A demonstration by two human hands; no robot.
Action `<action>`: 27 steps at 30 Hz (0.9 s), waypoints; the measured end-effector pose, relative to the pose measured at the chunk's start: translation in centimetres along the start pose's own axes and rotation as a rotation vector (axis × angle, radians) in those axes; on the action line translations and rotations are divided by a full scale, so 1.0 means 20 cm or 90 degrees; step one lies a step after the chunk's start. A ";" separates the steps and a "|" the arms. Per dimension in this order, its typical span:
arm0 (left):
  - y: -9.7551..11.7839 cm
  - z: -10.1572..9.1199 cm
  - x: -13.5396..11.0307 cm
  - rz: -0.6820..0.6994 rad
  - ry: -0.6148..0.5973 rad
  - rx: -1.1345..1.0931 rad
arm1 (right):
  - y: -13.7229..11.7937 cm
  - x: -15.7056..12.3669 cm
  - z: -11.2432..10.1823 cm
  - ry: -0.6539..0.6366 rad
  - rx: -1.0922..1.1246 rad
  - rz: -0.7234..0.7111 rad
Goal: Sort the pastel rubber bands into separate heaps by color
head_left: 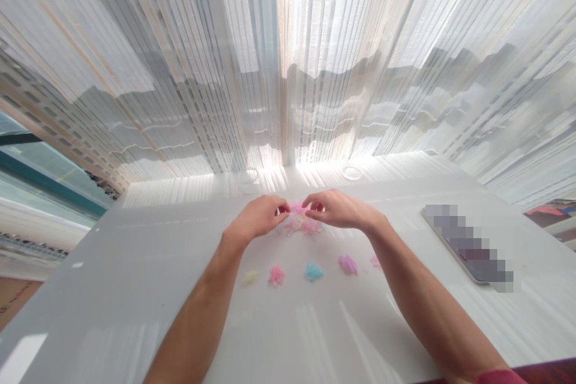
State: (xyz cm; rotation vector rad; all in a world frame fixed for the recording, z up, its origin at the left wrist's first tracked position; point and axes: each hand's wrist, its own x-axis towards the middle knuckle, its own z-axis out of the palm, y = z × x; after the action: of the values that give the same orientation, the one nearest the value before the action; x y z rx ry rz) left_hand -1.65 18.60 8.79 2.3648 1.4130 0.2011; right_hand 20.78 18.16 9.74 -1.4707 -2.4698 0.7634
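Both my hands reach over a mixed pile of tiny coloured elastic bands [300, 225] on the white table [135, 288]. My left hand [257, 216] has its fingertips pinched together at the pile's left edge. My right hand [335, 209] curls its fingers into the pile's top from the right. What each pinch holds is too small to make out. Nearer to me lies a row of small sorted heaps: yellow [249, 276], pink [276, 275], blue [313, 271], purple [348, 264] and another pink one [375, 261] partly behind my right forearm.
A flat tablet-like device [468, 243] lies at the right of the table. Two small clear round lids or cups [351, 173] stand near the far edge. Sheer striped curtains [288, 60] hang behind the table. The table's left edge drops off to a floor.
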 end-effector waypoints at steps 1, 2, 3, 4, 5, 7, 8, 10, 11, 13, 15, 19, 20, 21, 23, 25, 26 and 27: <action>0.00 0.00 0.00 0.007 0.002 -0.014 | 0.00 0.01 0.01 0.009 0.007 -0.013; 0.00 0.00 0.00 0.015 0.006 -0.028 | 0.00 0.01 0.01 0.017 0.014 -0.024; 0.00 0.00 0.00 0.023 0.011 -0.039 | -0.01 0.02 0.02 0.024 0.020 -0.034; 0.00 0.00 0.01 0.029 0.017 -0.046 | 0.00 0.03 0.03 0.028 0.026 -0.041; 0.00 0.01 0.01 0.030 0.023 -0.046 | 0.00 0.04 0.04 0.029 0.028 -0.046; -0.01 0.02 0.02 0.023 0.027 -0.037 | 0.00 0.05 0.05 0.027 0.025 -0.049; -0.01 0.02 0.02 0.016 0.024 -0.034 | 0.01 0.05 0.06 0.026 0.022 -0.048; -0.01 0.03 0.02 0.005 0.011 -0.037 | 0.01 0.05 0.07 0.027 0.015 -0.042; -0.02 0.03 0.02 0.003 0.002 -0.044 | 0.01 0.06 0.07 0.029 0.012 -0.039; -0.02 0.03 0.02 0.006 -0.009 -0.062 | 0.01 0.06 0.07 0.031 0.012 -0.032; -0.02 0.03 0.02 0.015 -0.010 -0.082 | 0.01 0.06 0.08 0.028 0.018 -0.026; -0.01 0.03 0.02 0.022 0.000 -0.130 | 0.00 0.06 0.09 0.009 0.049 -0.028; -0.01 0.03 0.02 0.020 0.003 -0.146 | -0.01 0.07 0.09 0.007 0.053 -0.033; -0.01 0.03 0.02 0.018 0.006 -0.163 | -0.01 0.07 0.09 0.008 0.058 -0.041; -0.01 0.02 0.02 0.020 0.015 -0.207 | -0.01 0.07 0.08 0.020 0.075 -0.056; -0.01 0.01 0.01 0.033 0.025 -0.250 | -0.02 0.06 0.07 0.036 0.111 -0.064; -0.01 0.00 0.01 0.042 0.033 -0.266 | -0.02 0.05 0.06 0.044 0.133 -0.066; 0.00 0.00 0.01 0.051 0.043 -0.278 | -0.02 0.05 0.05 0.052 0.152 -0.067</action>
State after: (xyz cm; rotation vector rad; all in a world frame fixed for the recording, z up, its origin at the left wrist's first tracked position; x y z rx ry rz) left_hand -1.68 18.76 8.80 2.0669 1.1615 0.5560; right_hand 19.56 18.42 8.95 -1.2520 -2.2832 0.9207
